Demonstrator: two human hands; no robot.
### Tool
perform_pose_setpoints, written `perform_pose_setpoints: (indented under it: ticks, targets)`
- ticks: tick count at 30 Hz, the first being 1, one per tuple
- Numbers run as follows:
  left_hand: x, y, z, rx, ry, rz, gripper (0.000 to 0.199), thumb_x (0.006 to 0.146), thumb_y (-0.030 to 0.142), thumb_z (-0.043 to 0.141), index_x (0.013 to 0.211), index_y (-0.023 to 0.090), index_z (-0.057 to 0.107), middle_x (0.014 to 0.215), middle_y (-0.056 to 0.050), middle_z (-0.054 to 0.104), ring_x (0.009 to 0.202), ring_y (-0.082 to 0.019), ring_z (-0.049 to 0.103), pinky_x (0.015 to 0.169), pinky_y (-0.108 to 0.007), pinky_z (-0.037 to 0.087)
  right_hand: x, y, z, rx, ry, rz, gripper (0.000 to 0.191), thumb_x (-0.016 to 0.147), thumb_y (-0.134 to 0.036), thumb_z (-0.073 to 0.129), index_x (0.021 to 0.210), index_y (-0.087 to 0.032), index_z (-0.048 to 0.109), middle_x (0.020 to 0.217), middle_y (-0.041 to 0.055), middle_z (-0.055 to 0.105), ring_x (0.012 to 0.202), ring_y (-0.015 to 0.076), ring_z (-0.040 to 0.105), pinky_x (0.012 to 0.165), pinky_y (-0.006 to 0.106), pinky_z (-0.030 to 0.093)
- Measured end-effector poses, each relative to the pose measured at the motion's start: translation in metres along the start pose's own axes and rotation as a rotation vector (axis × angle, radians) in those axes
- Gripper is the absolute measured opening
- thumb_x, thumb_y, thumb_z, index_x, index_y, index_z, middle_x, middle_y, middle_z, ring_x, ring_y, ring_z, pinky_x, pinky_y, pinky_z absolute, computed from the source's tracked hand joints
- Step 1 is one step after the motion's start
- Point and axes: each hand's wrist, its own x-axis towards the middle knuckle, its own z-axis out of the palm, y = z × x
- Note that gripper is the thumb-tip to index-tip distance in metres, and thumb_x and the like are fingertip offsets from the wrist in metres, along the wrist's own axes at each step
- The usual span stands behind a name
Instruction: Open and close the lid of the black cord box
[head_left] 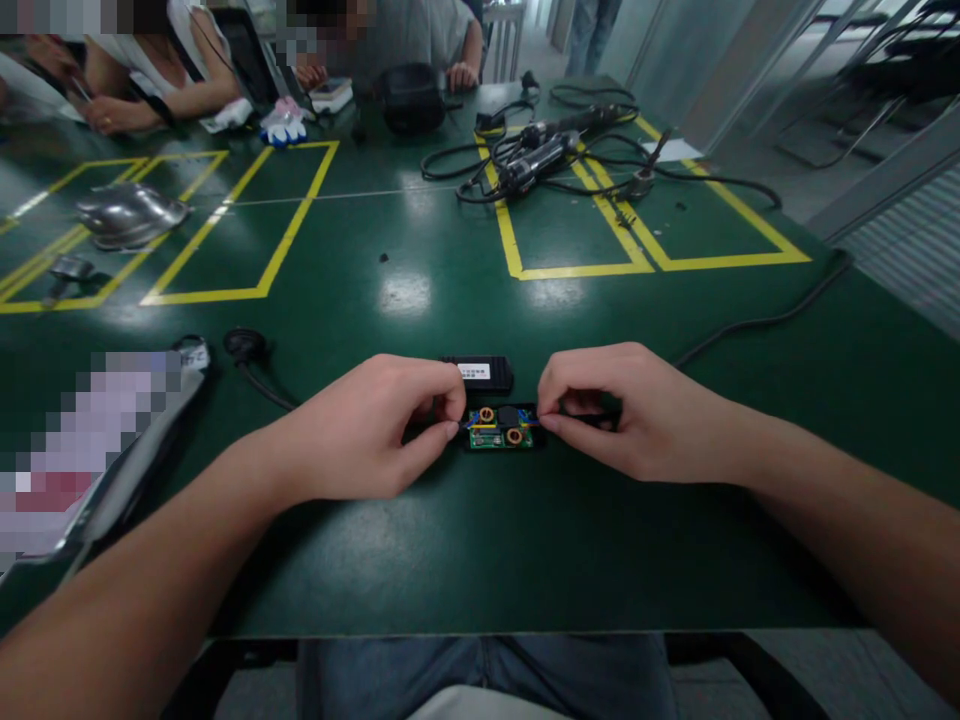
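A small green circuit board [491, 438] with copper coils and blue and yellow wires lies in an open black case in front of me. My left hand [394, 425] pinches the cable end at the board's left side, thumb against forefinger. At the right side, my right hand [626, 415] is closed in a pinch on the black cable [600, 418], close to where its wires meet the board. Just behind the board rests the black case cover [491, 374] with a white label, partly hidden by my left fingers.
A black plug [246, 346] with its cord lies left of my hands, beside a plastic-wrapped package [97, 450]. Another cord [757, 322] runs off to the right. Farther back are cabled black tools [544, 160], a shiny metal part [127, 215], gloves [283, 122] and seated people.
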Motion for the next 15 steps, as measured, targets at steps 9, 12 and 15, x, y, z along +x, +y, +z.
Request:
perform_pose_setpoints:
  ticks: [9, 12, 15]
  targets:
    - [0.001, -0.0096, 0.0016, 0.007, -0.042, 0.0, 0.015, 0.095, 0.016, 0.064, 0.081, 0.02, 0.068, 0.074, 0.002, 0.068, 0.065, -0.013, 0.059, 0.064, -0.026, 0.041, 0.003, 0.0045, -0.0036, 0.014, -0.019, -0.049, 0.017, 0.101, -0.022, 0.072, 0.084, -0.023, 0.074, 0.088, 0.0033, 0.077, 0.08, 0.0184, 0.072, 0.073, 0.031, 0.053]
    - [0.0003, -0.0088, 0.0018, 0.037, -0.022, 0.039, 0.016, 0.095, 0.015, 0.064, 0.081, 0.02, 0.067, 0.082, -0.001, 0.07, 0.073, -0.015, 0.063, 0.067, -0.027, 0.045, 0.0027, 0.0046, -0.0024, 0.001, -0.023, -0.056, 0.017, 0.101, -0.02, 0.071, 0.084, -0.023, 0.072, 0.088, 0.0028, 0.076, 0.08, 0.018, 0.071, 0.073, 0.031, 0.053]
    - [0.0006, -0.0097, 0.0052, 0.088, 0.055, 0.077, 0.01, 0.095, 0.018, 0.065, 0.087, 0.021, 0.071, 0.103, -0.006, 0.074, 0.095, -0.021, 0.07, 0.084, -0.032, 0.055, 0.0021, 0.0048, 0.0009, -0.005, -0.014, -0.058, 0.016, 0.1, -0.018, 0.069, 0.085, -0.023, 0.07, 0.087, 0.0027, 0.074, 0.076, 0.0171, 0.07, 0.07, 0.029, 0.052]
